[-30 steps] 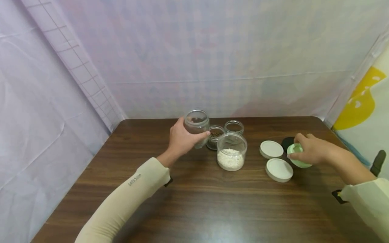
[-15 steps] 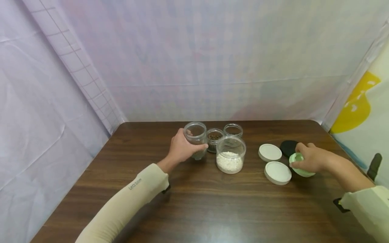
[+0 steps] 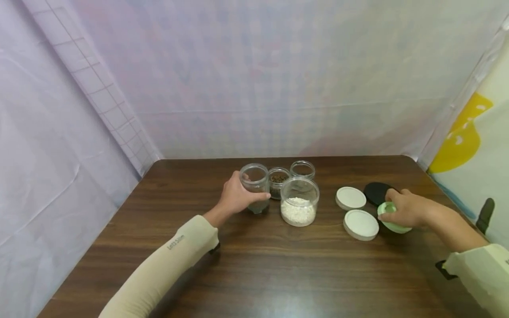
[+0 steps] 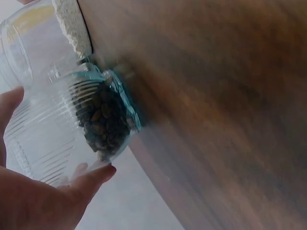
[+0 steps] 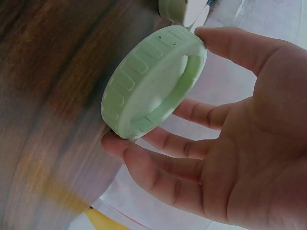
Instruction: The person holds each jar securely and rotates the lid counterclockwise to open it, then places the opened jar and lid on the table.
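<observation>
In the head view, my left hand (image 3: 233, 195) grips a tall clear ribbed jar (image 3: 253, 177) by its side, thumb toward the right. The jar stands upright, low at the table; dark seeds show through the glass in the left wrist view, but I cannot tell which jar holds them. My right hand (image 3: 409, 211) pinches a pale green screw lid (image 5: 156, 79) by its rim. The lid tilts, its hollow inner side facing my palm. Behind the held jar is a short jar of brown seeds (image 3: 279, 180); to its right stands a wide jar of white flakes (image 3: 299, 211).
Another small clear jar (image 3: 303, 169) stands at the back. Two white lids (image 3: 351, 198) lie left of my right hand, with a black lid (image 3: 375, 193) behind the green one. The brown wooden table (image 3: 258, 274) meets a cloth curtain (image 3: 254, 88) at its far edge.
My left hand has lowered the clear jar toward the table. The right hand, still pinching the green lid, has shifted slightly. The head view has tilted a little.
</observation>
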Available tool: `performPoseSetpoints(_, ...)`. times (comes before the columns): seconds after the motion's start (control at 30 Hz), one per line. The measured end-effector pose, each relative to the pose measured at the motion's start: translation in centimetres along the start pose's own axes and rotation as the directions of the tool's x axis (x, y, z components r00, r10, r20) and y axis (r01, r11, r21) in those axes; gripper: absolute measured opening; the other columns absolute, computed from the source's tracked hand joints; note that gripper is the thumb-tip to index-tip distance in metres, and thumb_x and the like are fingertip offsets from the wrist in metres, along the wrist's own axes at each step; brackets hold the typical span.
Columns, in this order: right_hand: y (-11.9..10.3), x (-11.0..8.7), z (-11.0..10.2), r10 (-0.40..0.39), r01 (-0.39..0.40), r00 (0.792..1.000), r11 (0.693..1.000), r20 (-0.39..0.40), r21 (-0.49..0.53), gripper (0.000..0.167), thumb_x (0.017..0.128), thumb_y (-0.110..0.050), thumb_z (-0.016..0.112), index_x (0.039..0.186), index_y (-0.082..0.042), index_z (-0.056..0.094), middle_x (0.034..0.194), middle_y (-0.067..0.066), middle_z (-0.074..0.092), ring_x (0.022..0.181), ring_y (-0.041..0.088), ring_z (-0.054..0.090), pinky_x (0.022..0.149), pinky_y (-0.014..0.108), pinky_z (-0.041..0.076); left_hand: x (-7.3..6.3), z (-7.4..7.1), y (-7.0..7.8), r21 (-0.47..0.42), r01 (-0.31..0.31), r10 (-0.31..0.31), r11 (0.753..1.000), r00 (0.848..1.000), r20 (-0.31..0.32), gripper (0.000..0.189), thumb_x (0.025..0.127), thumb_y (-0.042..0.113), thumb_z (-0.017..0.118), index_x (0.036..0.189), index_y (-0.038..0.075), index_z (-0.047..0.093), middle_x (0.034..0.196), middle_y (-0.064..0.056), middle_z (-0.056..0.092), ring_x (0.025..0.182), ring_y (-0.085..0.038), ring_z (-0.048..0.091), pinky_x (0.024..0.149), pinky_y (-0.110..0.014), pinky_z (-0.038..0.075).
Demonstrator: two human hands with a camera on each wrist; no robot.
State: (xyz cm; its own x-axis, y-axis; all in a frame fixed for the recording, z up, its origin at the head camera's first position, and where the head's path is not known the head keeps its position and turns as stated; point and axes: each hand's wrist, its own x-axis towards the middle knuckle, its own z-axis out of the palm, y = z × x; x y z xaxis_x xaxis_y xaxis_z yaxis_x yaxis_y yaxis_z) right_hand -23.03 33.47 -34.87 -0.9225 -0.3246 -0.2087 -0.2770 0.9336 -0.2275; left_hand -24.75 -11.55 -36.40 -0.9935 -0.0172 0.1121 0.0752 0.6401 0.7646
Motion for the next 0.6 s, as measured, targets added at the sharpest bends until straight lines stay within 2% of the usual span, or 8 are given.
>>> performPoseSetpoints(0.1, 0.0, 0.1, 0.0, -0.002, 0.002, 1.0, 1.0, 0.006, -0.007, 0.066, 0.09, -0.047, 0.07, 0.121, 0.007, 0.049, 0.115, 0.041, 0.051, 0.097, 0.047, 0.06, 0.077, 0.055, 0.051, 0.1, -0.2, -0.1, -0.003, 0.0, 0.0, 1.0, 0.999, 0.033, 0.09, 0.068, 0.048, 0.092, 0.134, 0.004, 0.049, 0.12, -0.01, 0.059, 0.109, -0.029, 0.06, 0.091, -0.046, 0.053)
performPoseSetpoints(0.2, -0.1, 0.2, 0.0, -0.013, 0.013, 1.0, 1.0, 0.008, -0.001, 0.067, 0.09, -0.047, 0.071, 0.121, 0.008, 0.049, 0.114, 0.041, 0.051, 0.097, 0.046, 0.06, 0.078, 0.055, 0.051, 0.1, -0.3, -0.1, -0.027, -0.012, 0.013, 1.0, 0.999, 0.034, 0.097, 0.067, 0.047, 0.094, 0.139, 0.004, 0.044, 0.123, -0.012, 0.059, 0.112, -0.03, 0.06, 0.093, -0.047, 0.052)
performPoseSetpoints(0.3, -0.3, 0.2, 0.1, -0.015, 0.015, 1.0, 1.0, 0.018, 0.012, 0.068, 0.089, -0.046, 0.073, 0.121, 0.009, 0.049, 0.111, 0.039, 0.051, 0.095, 0.044, 0.061, 0.077, 0.054, 0.052, -0.1, 0.0, -0.2, -0.067, -0.041, 0.042, 0.997, 0.999, 0.011, 0.114, 0.065, 0.044, 0.096, 0.151, 0.008, 0.03, 0.134, -0.015, 0.056, 0.123, -0.031, 0.057, 0.102, -0.049, 0.049)
performPoseSetpoints(0.37, -0.3, 0.2, 0.3, -0.01, 0.01, 0.999, 1.0, 0.038, 0.023, 0.069, 0.089, -0.045, 0.073, 0.121, 0.011, 0.048, 0.111, 0.04, 0.05, 0.094, 0.044, 0.06, 0.076, 0.054, 0.052, -0.3, 0.2, -0.2, -0.078, -0.063, 0.063, 0.995, 0.998, -0.007, 0.127, 0.064, 0.045, 0.096, 0.158, 0.013, 0.018, 0.146, -0.016, 0.048, 0.134, -0.032, 0.05, 0.108, -0.05, 0.045)
performPoseSetpoints(0.47, -0.3, 0.2, 0.5, 0.005, -0.006, 0.999, 1.0, 0.046, 0.022, 0.07, 0.09, -0.045, 0.072, 0.124, 0.011, 0.048, 0.112, 0.041, 0.048, 0.093, 0.044, 0.06, 0.076, 0.054, 0.051, -0.8, 0.3, 0.1, -0.035, -0.093, 0.092, 0.995, 0.995, -0.034, 0.135, 0.064, 0.046, 0.096, 0.162, 0.018, 0.007, 0.157, -0.016, 0.033, 0.143, -0.034, 0.04, 0.111, -0.053, 0.042)
performPoseSetpoints(0.6, -0.3, 0.3, 0.5, 0.008, -0.008, 0.999, 1.0, 0.033, 0.008, 0.071, 0.091, -0.045, 0.071, 0.126, 0.012, 0.046, 0.114, 0.044, 0.046, 0.094, 0.047, 0.061, 0.078, 0.057, 0.051, -1.4, -0.1, 0.9, 0.042, -0.133, 0.137, 0.99, 0.986, -0.097, 0.132, 0.066, 0.04, 0.095, 0.162, 0.021, 0.006, 0.159, -0.015, 0.021, 0.14, -0.038, 0.04, 0.108, -0.055, 0.044)
